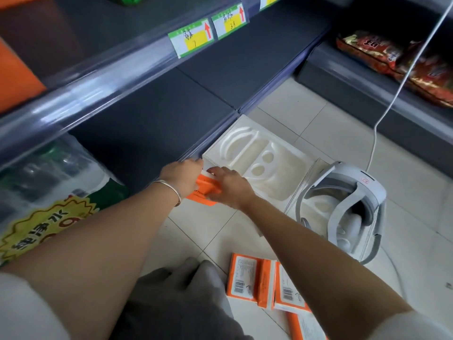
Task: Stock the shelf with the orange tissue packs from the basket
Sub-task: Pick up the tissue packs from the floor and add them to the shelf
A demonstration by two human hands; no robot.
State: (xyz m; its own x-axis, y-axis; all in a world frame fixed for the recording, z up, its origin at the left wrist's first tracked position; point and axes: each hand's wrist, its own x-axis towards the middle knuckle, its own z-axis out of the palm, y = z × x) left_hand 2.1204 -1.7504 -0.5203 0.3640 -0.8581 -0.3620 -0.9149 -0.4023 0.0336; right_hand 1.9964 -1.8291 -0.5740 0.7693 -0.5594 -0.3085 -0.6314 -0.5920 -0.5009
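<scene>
An orange tissue pack (204, 190) is held between both hands just off the front edge of the dark bottom shelf (157, 123). My left hand (182, 176), with a silver bracelet at the wrist, grips its left end. My right hand (226, 185) covers its right side with fingers curled over the top. Several more orange tissue packs (259, 280) lie on the tiled floor near my right forearm. No basket is in view.
A white moulded tray (259, 155) lies on the floor beside the shelf, with a white headset (348, 207) and its cable to the right. Bottled water packs (49, 182) sit at left. Snack bags (392, 60) fill the right shelf. Price labels (193, 36) hang above.
</scene>
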